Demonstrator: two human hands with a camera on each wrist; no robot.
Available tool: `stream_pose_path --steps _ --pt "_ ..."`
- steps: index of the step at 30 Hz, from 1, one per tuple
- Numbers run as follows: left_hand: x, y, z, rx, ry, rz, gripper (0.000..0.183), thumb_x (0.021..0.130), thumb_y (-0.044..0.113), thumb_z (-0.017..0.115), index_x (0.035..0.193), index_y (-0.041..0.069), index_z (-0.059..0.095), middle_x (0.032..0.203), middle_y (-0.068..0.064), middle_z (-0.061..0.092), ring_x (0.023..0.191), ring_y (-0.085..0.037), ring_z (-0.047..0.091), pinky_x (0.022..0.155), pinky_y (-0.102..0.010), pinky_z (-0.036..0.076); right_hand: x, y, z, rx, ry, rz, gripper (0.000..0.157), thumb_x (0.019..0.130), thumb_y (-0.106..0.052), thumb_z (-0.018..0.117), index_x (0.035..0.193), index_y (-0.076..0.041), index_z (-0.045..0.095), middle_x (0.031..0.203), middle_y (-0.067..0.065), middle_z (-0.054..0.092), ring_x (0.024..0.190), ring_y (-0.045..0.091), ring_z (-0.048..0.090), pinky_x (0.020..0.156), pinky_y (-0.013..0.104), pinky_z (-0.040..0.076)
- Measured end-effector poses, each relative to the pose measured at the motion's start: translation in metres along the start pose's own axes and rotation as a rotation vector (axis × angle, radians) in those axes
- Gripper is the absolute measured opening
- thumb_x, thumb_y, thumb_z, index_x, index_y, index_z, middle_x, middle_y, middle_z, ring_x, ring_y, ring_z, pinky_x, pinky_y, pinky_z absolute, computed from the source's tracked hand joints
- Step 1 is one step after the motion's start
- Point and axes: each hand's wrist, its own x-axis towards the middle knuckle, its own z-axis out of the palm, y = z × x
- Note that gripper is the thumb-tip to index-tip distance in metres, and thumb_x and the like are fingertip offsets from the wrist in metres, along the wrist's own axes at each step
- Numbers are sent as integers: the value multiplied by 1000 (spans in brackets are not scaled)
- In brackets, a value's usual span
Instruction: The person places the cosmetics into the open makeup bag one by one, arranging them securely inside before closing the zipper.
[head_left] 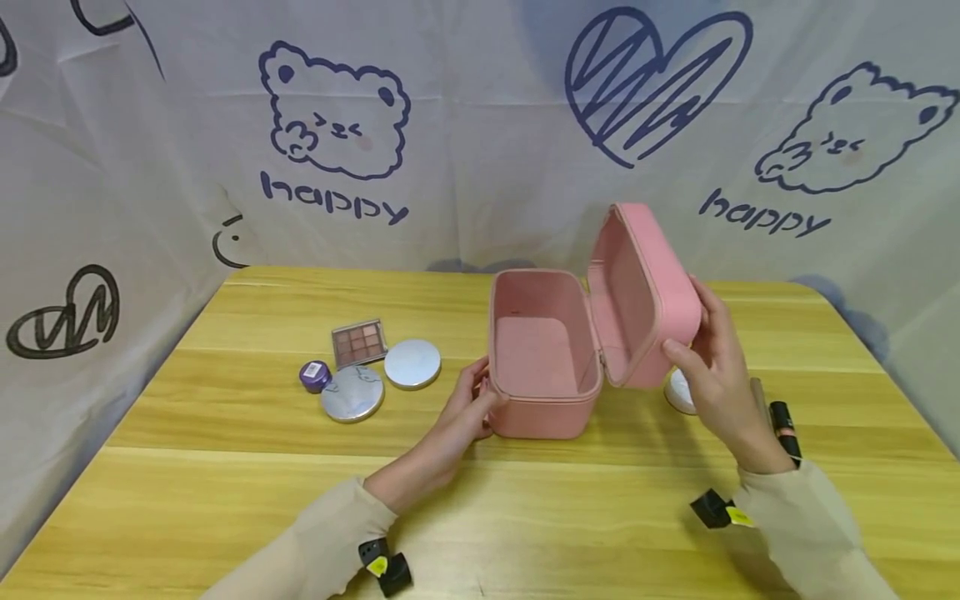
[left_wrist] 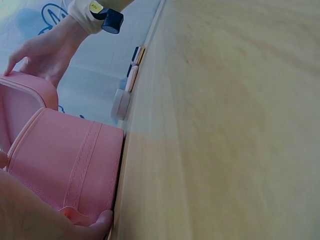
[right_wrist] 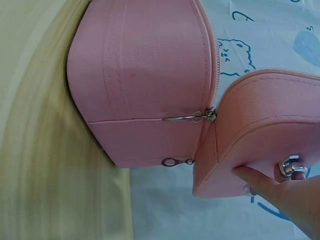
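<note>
A pink makeup case [head_left: 546, 419] stands on the table with its lid [head_left: 670, 275] raised and tipped to the right. No contents show inside it. My left hand [head_left: 463, 410] grips the near left corner of the case body, thumb near the rim. On the other side my right hand [head_left: 717, 390] holds the lid, with the thumb on its near edge. From the right wrist, the metal zipper pulls [right_wrist: 174, 162] hang along the case edge. A metal fitting [right_wrist: 291, 167] on the lid lies right by the right hand's fingers.
Left of the case lie an eyeshadow palette [head_left: 360, 342], two round silvery compacts [head_left: 412, 363] and a small purple jar [head_left: 315, 377]. A white round container [head_left: 681, 392] and a black tube [head_left: 784, 429] lie near the right hand. Behind the table hangs a printed cloth [head_left: 480, 150].
</note>
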Motion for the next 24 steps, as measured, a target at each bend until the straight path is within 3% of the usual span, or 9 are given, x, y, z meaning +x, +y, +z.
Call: stream_pose_path --steps 7,13,18,24 --pt "-2 1 -1 11 -3 -2 76 87 21 53 153 10 17 150 -18 25 129 -30 34 90 -45 39 -2 0 0 340 103 84 47 100 -8 46 144 -8 31 137 14 35 114 22 44 90 26 47" --pt "-2 1 -1 14 0 -1 75 87 21 53 152 10 18 149 -18 26 126 -30 35 92 -48 39 -3 2 -9 324 124 166 45 103 -21 38 144 -11 24 142 11 31 120 23 40 93 26 44" --pt "1 1 -1 13 -2 0 76 87 22 53 153 10 18 151 -17 25 128 -30 33 93 -49 39 -5 5 -19 333 103 223 54 101 -35 40 147 -8 28 143 16 29 117 27 43 88 32 49" --pt "0 0 0 17 0 6 75 88 21 53 152 9 18 151 -17 25 126 -30 35 89 -44 41 -9 7 -23 380 134 315 50 101 -31 38 146 -13 29 141 13 28 116 25 41 83 31 51"
